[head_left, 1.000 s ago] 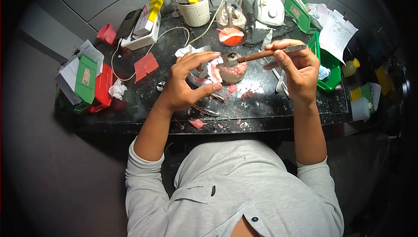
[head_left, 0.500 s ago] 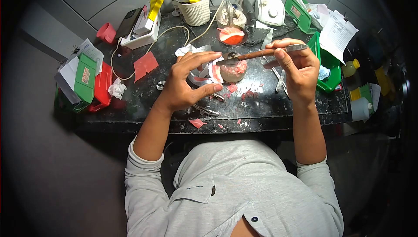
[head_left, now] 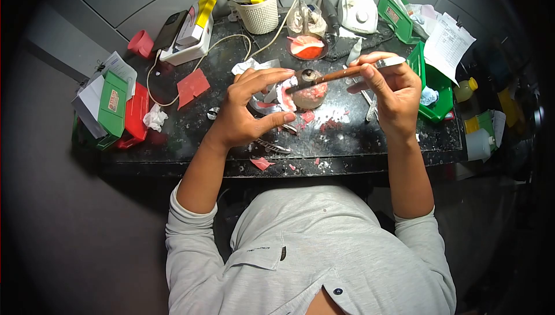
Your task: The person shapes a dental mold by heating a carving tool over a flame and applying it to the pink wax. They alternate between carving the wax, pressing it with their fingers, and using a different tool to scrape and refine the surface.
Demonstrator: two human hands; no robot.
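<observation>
My left hand grips a white plaster dental model with pink wax along its inner side, thumb below and fingers above. In my right hand is a wax knife with a brown wooden handle, pinched between thumb and fingers. Its blade points left and its tip overlaps the pink wax on the model. Just behind the blade stands a round glass spirit burner with pink wax bits on it. Pink wax scraps and a metal instrument lie on the black bench below the hands.
A pink wax sheet lies to the left, near red and green trays. At the back are a white woven cup of tools, a dish of red wax and a white machine. A green bin stands right.
The wax knife has shifted slightly, its tip now lower, at the pink wax on the model. My right hand has turned a little; my left hand holds the model in place.
</observation>
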